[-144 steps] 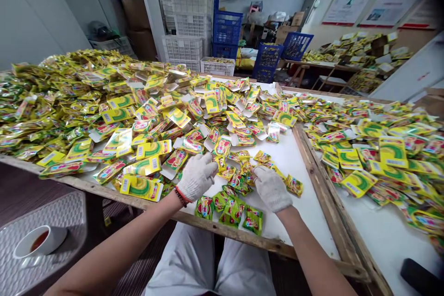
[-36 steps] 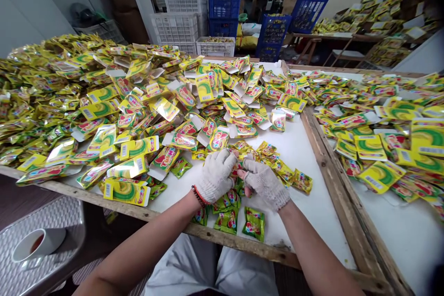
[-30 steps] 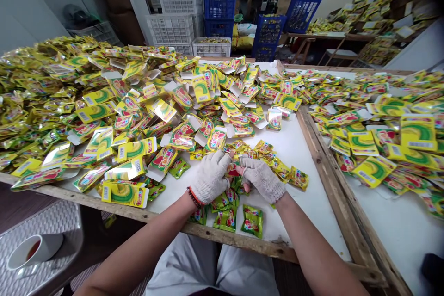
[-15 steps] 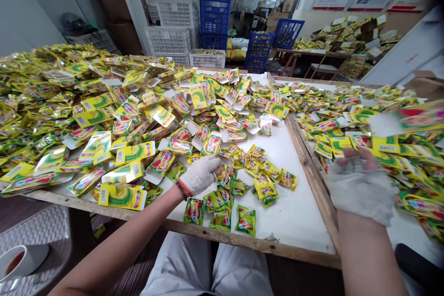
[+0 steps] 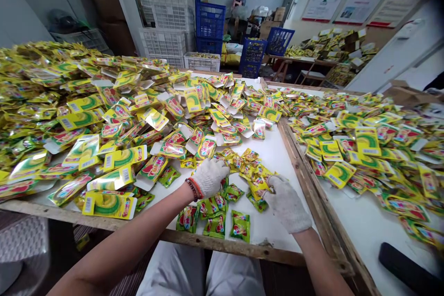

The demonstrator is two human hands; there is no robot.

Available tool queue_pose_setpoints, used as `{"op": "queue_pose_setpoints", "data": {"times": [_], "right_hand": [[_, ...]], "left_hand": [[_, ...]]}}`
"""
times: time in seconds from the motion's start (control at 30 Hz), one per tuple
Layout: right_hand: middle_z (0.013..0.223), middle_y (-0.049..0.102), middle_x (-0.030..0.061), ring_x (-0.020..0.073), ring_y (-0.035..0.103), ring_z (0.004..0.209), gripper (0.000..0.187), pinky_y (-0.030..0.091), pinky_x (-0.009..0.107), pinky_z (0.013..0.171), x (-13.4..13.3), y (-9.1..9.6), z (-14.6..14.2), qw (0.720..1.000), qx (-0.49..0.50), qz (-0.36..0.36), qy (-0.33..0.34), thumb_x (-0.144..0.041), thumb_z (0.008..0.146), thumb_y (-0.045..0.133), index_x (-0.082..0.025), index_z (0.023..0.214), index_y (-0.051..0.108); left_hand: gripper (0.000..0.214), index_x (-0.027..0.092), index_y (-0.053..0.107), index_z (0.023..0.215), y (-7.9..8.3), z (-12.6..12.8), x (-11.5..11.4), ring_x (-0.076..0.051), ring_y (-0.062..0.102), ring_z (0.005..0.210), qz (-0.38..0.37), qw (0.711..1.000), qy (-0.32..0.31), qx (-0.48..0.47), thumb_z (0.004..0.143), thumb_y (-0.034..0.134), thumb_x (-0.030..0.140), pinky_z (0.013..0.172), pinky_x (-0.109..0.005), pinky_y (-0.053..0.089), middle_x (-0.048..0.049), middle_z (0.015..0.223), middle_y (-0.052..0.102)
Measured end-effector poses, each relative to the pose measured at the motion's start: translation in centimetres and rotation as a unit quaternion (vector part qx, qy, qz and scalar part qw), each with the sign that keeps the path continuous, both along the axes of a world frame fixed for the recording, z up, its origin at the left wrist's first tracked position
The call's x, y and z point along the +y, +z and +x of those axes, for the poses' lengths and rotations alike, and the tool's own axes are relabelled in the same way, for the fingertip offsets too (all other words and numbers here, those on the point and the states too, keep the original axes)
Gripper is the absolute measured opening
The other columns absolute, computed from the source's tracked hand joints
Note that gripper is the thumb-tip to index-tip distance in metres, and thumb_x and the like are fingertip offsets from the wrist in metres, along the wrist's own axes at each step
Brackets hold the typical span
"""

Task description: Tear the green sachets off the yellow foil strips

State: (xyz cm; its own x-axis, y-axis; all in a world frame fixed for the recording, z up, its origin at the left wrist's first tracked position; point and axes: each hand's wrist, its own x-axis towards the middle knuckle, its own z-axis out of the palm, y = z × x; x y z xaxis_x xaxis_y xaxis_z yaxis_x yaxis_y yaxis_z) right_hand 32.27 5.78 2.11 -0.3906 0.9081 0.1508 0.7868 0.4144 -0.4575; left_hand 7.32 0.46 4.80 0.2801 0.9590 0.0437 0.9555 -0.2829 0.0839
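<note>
Just now the right hand [image 5: 288, 203] swung back from the boxes [image 5: 367, 141] to its right. On my feed, the left hand [image 5: 210, 177] curls, grip hidden; shiny green packets [image 5: 215, 225] lie near its wrist, crinkled yellow packets [image 5: 257, 188] between both hands, touching the half-curled right, its hold unclear.

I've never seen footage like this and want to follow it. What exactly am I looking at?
There's no machine: you see a person's gloved left hand and right hand. Every picture comes from one camera on the person's head, looking forward and down. The left hand is among small packets, with green packets nearby; the right is at some yellow packets. Whether either grips one is unclear. Many printed cartons also lie on the white tabletop.
</note>
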Motion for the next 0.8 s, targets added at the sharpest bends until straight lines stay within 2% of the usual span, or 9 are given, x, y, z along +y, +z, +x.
{"op": "queue_pose_setpoints", "data": {"times": [0.1, 0.17, 0.23, 0.3, 0.37, 0.5, 0.57, 0.7, 0.8], "right_hand": [[0.081, 0.063, 0.0046, 0.0203, 0.056, 0.076, 0.012, 0.046, 0.032, 0.071, 0.3, 1.0, -0.7, 0.99, 0.103, -0.093, 0.02, -0.033, 0.077, 0.054, -0.02, 0.077, 0.057], [0.079, 0.065, 0.0028, 0.0185, 0.057, 0.074, 0.017, 0.047, 0.029, 0.066, 0.6, 1.5, -1.9, 0.969, 0.177, -0.168, 0.04, -0.036, 0.077, 0.056, -0.02, 0.081, 0.059], [0.081, 0.066, 0.0018, 0.0173, 0.058, 0.072, 0.02, 0.048, 0.027, 0.064, 1.1, 2.0, -3.5, 0.949, 0.225, -0.213, 0.055, -0.038, 0.076, 0.058, -0.02, 0.085, 0.061], [0.08, 0.066, 0.0014, 0.0168, 0.059, 0.072, 0.021, 0.048, 0.026, 0.063, 1.6, 2.5, -5.2, 0.945, 0.233, -0.221, 0.067, -0.037, 0.076, 0.059, -0.019, 0.086, 0.063], [0.081, 0.067, 0.0021, 0.0178, 0.059, 0.074, 0.021, 0.048, 0.027, 0.065, 2.2, 2.9, -6.7, 0.953, 0.211, -0.2, 0.088, -0.037, 0.075, 0.059, -0.019, 0.084, 0.065], [0.082, 0.068, 0.0039, 0.0203, 0.06, 0.078, 0.021, 0.048, 0.031, 0.071, 3.0, 2.6, -8.5, 0.972, 0.165, -0.135, 0.102, -0.037, 0.076, 0.057, -0.018, 0.081, 0.065], [0.082, 0.068, 0.0044, 0.021, 0.061, 0.078, 0.021, 0.048, 0.032, 0.073, 3.1, 1.9, -8.7, 0.974, 0.167, -0.127, 0.088, -0.037, 0.075, 0.057, -0.018, 0.083, 0.065], [0.095, 0.07, 0.007, 0.0224, 0.064, 0.085, 0.031, 0.051, 0.034, 0.078, 2.7, 0.3, -8.7, 0.961, 0.212, -0.164, 0.063, -0.039, 0.077, 0.056, -0.018, 0.1, 0.063], [0.113, 0.066, 0.0089, 0.0241, 0.063, 0.101, 0.043, 0.05, 0.036, 0.087, 2.4, -0.4, -8.8, 0.958, 0.213, -0.171, 0.087, -0.039, 0.08, 0.056, -0.019, 0.117, 0.057]], "left_hand": [[0.018, 0.019, 0.061, 0.086, 0.4, -0.5, -0.2, -0.026, 0.057, 0.087, 0.02, 0.995, 0.032, -0.092, 0.068, 0.062, 0.018, 0.074, -0.037, 0.043, -0.007, 0.092, 0.063], [0.01, 0.02, 0.059, 0.081, 0.2, -0.8, -0.3, -0.023, 0.058, 0.085, 0.029, 0.972, 0.084, -0.219, 0.072, 0.063, 0.023, 0.074, -0.033, 0.043, -0.0041, 0.084, 0.063], [0.016, 0.02, 0.059, 0.088, -0.5, -1.0, -0.1, -0.019, 0.06, 0.081, 0.013, 0.906, 0.133, -0.401, 0.074, 0.064, 0.027, 0.072, -0.03, 0.045, -0.002, 0.08, 0.063], [0.03, 0.018, 0.058, 0.099, -1.4, -1.1, 0.2, -0.018, 0.061, 0.077, -0.027, 0.802, 0.16, -0.575, 0.073, 0.068, 0.03, 0.069, -0.029, 0.047, -0.0016, 0.08, 0.064], [0.038, 0.016, 0.058, 0.099, -2.0, -1.1, 0.4, -0.016, 0.062, 0.071, -0.065, 0.71, 0.178, -0.678, 0.069, 0.073, 0.034, 0.064, -0.027, 0.048, -0.0015, 0.077, 0.064], [0.042, 0.016, 0.054, 0.085, -2.5, -0.7, 0.3, -0.011, 0.057, 0.06, -0.094, 0.62, 0.203, -0.752, 0.061, 0.08, 0.038, 0.055, -0.023, 0.046, 0.0018, 0.071, 0.06], [0.045, 0.016, 0.053, 0.084, -2.6, -0.5, 0.3, -0.01, 0.057, 0.061, -0.099, 0.601, 0.187, -0.77, 0.056, 0.084, 0.034, 0.057, -0.023, 0.046, 0.0034, 0.069, 0.059], [0.046, 0.015, 0.055, 0.086, -3.0, 0.0, 0.6, -0.012, 0.059, 0.067, -0.1, 0.597, 0.165, -0.779, 0.055, 0.085, 0.031, 0.063, -0.024, 0.046, 0.002, 0.071, 0.06], [0.047, 0.015, 0.055, 0.089, -3.3, -0.1, 0.7, -0.011, 0.057, 0.066, -0.096, 0.619, 0.157, -0.763, 0.056, 0.083, 0.034, 0.062, -0.024, 0.045, 0.0007, 0.074, 0.06]]}}
